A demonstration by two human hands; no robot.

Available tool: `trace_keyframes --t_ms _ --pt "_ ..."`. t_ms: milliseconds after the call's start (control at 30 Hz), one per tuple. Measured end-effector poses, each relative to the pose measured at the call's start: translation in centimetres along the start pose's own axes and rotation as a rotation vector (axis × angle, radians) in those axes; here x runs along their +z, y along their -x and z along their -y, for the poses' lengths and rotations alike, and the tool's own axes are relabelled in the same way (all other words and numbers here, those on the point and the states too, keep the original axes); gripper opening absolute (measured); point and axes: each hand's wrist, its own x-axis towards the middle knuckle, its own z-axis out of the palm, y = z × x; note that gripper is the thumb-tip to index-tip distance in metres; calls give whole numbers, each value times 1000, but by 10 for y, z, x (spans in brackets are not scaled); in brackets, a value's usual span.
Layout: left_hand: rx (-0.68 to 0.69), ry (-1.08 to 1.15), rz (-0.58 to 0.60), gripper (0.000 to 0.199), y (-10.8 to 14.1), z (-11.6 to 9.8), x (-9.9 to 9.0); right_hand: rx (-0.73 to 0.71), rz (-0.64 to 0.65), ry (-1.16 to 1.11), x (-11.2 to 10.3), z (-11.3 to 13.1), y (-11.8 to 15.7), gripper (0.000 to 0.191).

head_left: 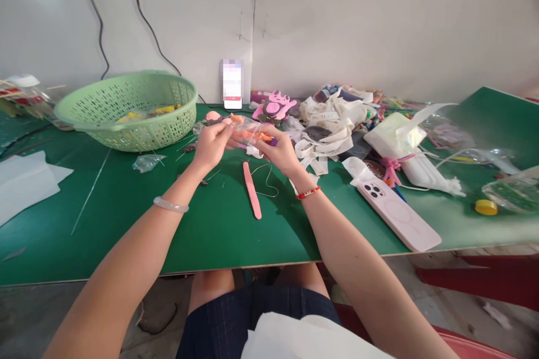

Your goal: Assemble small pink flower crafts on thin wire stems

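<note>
Above the green table, a clear plastic bag [248, 130] with orange pieces in it is stretched between my two hands. My left hand [211, 147] pinches the bag's left end. My right hand [281, 151] grips the other end, where an orange and a purple bit show by the fingers. The exact shape of the contents is blurred by the plastic. Below the hands lies a flat pink strip [252, 190] with rounded ends, and a thin curled thread [272, 185] lies beside it. Behind the bag is a pink and black flower-like piece [274, 107].
A green basket [168, 129] holding yellow items stands at the left. A lit phone [232, 84] leans on the wall. Paper strips [332, 118] are heaped at the right, near a pink phone [398, 213] and a yellow cap [486, 207]. White paper [29, 185] lies far left.
</note>
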Motion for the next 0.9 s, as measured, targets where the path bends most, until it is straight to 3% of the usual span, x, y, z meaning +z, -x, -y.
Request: trace_keyframes --t_ms 200,300,600,767,900 --pt "35 -14 30 46 -1 3 1 38 88 5 1 4 2 36" --pt "37 -29 22 47 0 1 1 37 85 -19 3 5 3 30" --pt "22 -68 -3 43 1 -2 -2 39 -87 -55 -2 1 0 18" --pt "73 -128 24 45 1 0 0 77 65 -32 -1 4 1 35" --pt "88 -151 39 46 1 1 0 51 118 -9 2 2 1 30"
